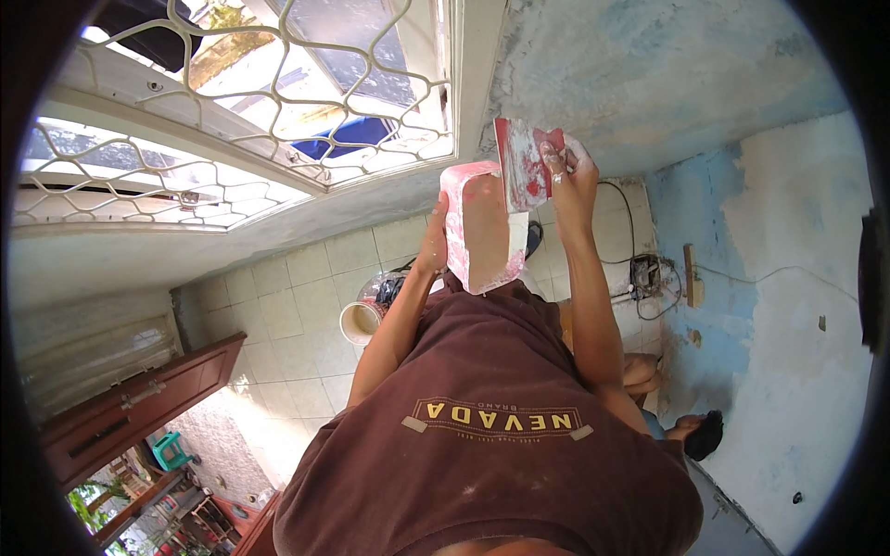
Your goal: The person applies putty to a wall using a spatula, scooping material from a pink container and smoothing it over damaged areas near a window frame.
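My left hand [433, 243] is closed on the side of a pink and white plastic tub [454, 227], which is smeared along its edges. Smooth beige paste, like wall putty, [488, 232] lies inside the tub. My right hand [577, 176] grips a red putty scraper [527, 169] coated with whitish paste, thumb pressed on its face. The scraper's lower part is right at the tub's far right rim; whether they touch I cannot tell. Pale residue covers my right fingers.
Ahead is a patchy blue-grey wall [593, 83], with a grilled window [278, 93] to the left. A pale bucket [360, 322] stands on the tiled floor. Cables and a box [647, 274] lie at right. A dark-covered foot [706, 434] shows beside me, its owner unclear.
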